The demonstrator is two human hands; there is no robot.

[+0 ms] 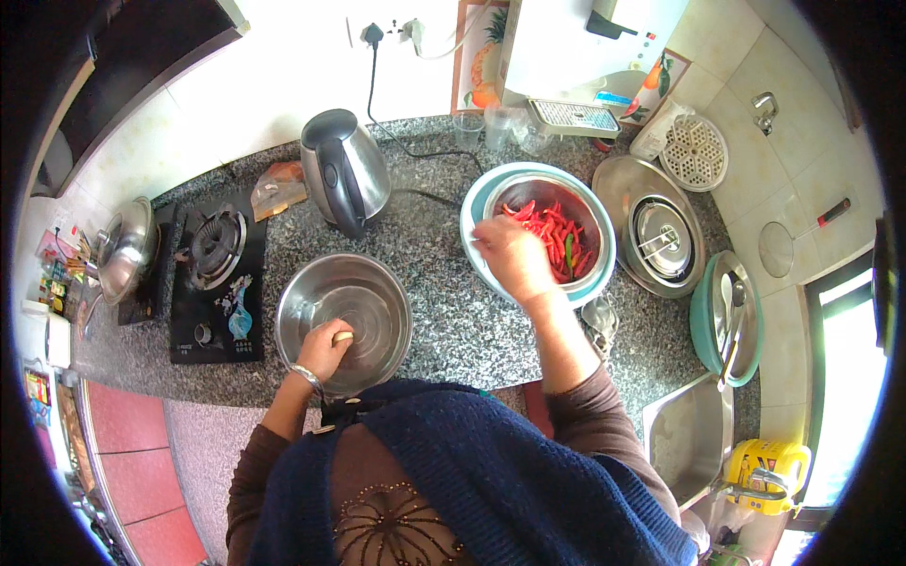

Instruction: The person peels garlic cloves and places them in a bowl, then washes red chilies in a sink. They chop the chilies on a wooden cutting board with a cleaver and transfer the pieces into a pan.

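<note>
My left hand (324,352) is inside a wide stainless steel bowl (382,276), its fingers closed around a small pale yellow object (342,337) whose kind I cannot make out. The bowl's bottom shines, with faint rings. My right hand (515,253), slightly blurred, hangs over the left side of a second steel bowl (601,247) full of red chili peppers (555,230). A single green chili (568,251) lies among them. That bowl sits within a light blue plastic basin (472,201). My right fingertips are bent down, and whether they hold anything is not visible.
Behind the left bowl stands an electric kettle (347,170). To the left is a black gas hob (216,283) with a lidded wok (127,251). Steel lids (651,226), a teal basin (701,318) with utensils and a sink (686,446) are on the right.
</note>
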